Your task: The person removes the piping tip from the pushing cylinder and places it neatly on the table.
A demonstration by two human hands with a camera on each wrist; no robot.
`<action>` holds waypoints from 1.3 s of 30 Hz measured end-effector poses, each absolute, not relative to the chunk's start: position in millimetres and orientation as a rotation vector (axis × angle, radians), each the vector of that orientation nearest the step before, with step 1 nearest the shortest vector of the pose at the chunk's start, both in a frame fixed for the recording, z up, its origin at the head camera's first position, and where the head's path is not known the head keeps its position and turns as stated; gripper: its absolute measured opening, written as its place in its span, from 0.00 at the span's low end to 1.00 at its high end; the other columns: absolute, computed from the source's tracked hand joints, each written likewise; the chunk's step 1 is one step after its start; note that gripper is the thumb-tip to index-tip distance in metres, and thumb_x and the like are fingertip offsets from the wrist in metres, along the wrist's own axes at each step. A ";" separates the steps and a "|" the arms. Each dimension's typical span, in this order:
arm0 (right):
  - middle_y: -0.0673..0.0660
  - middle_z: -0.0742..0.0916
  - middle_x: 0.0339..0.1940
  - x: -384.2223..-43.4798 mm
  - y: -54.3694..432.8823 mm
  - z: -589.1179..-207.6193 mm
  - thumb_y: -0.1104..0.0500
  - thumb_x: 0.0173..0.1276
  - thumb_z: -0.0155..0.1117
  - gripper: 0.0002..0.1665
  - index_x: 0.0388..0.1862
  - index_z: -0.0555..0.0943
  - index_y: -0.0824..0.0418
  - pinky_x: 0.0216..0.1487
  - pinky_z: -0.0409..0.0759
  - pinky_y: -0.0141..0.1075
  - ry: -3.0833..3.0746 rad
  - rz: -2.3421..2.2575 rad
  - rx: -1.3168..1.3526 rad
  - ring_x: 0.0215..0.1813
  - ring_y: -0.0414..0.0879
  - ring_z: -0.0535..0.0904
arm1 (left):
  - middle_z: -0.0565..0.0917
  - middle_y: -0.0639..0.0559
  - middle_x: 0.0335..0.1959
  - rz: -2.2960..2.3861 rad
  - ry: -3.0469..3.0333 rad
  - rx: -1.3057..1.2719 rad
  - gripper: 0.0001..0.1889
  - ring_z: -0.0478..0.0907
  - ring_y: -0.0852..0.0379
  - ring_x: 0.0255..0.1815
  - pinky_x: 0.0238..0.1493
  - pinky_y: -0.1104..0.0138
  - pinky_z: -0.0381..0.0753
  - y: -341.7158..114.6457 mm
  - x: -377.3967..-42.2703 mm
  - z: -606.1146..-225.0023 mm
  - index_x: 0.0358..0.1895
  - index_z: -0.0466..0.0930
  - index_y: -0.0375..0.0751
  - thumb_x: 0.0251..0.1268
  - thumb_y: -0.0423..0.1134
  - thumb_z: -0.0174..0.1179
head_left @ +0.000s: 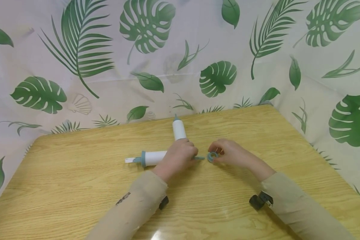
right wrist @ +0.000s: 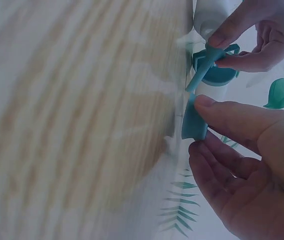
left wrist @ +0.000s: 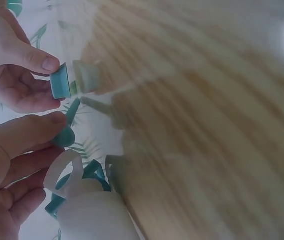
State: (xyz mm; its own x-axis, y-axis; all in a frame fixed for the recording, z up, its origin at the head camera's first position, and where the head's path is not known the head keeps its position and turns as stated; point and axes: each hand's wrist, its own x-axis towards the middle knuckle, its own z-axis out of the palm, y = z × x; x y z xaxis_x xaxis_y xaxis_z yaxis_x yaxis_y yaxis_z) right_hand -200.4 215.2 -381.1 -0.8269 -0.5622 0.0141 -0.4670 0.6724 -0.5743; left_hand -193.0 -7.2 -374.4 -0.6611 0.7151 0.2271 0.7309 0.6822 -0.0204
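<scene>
My left hand [head_left: 180, 154] pinches a small teal cone-shaped nozzle [left wrist: 65, 136] between thumb and fingers, its thin tip pointing right. Close beside that tip, my right hand [head_left: 226, 152] pinches a teal ring [head_left: 212, 156] by its edge. A white tube [head_left: 153, 158] with a teal flange and a plunger handle lies on its side, its front end hidden behind the left hand in the head view. In the right wrist view the narrow neck of a white tube [right wrist: 209, 17] stands right behind the nozzle.
Behind the left hand lies a second white tube [head_left: 179, 129], its teal tip pointing at the back edge. The wooden table [head_left: 78, 193] meets a leaf-patterned cloth [head_left: 174, 73] at the back and right. Dark wrist cameras [head_left: 257, 202] sit under the sleeves.
</scene>
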 end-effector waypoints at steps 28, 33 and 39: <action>0.63 0.81 0.53 -220.4 202.5 -357.2 0.59 0.65 0.65 0.22 0.55 0.77 0.67 0.50 0.77 0.47 2.688 -0.888 -0.793 0.52 0.57 0.77 | 0.80 0.47 0.43 -0.505 -2.828 -0.696 0.20 0.76 0.52 0.41 0.41 0.63 0.77 -21.8 -200.9 -360.7 0.50 0.79 0.37 0.61 0.48 0.65; 0.65 0.79 0.56 -250.1 177.2 -345.2 0.55 0.71 0.59 0.25 0.61 0.72 0.67 0.52 0.77 0.47 2.678 -0.943 -0.625 0.54 0.58 0.77 | 0.76 0.46 0.39 -0.678 -3.028 -0.363 0.29 0.73 0.52 0.35 0.33 0.63 0.75 -21.8 -211.7 -364.7 0.53 0.72 0.36 0.62 0.58 0.59; 0.69 0.72 0.63 -285.7 144.4 -347.3 0.50 0.74 0.52 0.31 0.68 0.63 0.68 0.51 0.79 0.45 2.549 -1.069 -0.408 0.57 0.60 0.76 | 0.77 0.46 0.32 -0.720 -3.131 -0.254 0.33 0.74 0.51 0.28 0.27 0.63 0.73 -14.6 -219.0 -369.5 0.56 0.70 0.37 0.61 0.63 0.57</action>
